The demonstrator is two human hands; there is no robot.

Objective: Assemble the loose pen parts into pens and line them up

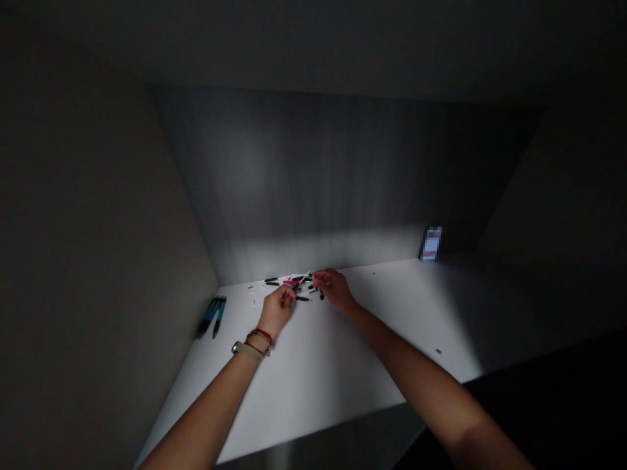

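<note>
Both my arms reach far out over a white desk. My left hand, with bracelets and a band at the wrist, is closed in a pinch at one end of a thin red pen part. My right hand is closed round the other end of a thin white piece near it. Between and behind the hands lies a small heap of black and red pen parts. What exactly each hand pinches is too small to tell.
Three blue-and-black pens lie side by side at the desk's left edge by the wall. A small blurred card or phone leans against the grey back wall at the right. Dark walls close in on both sides.
</note>
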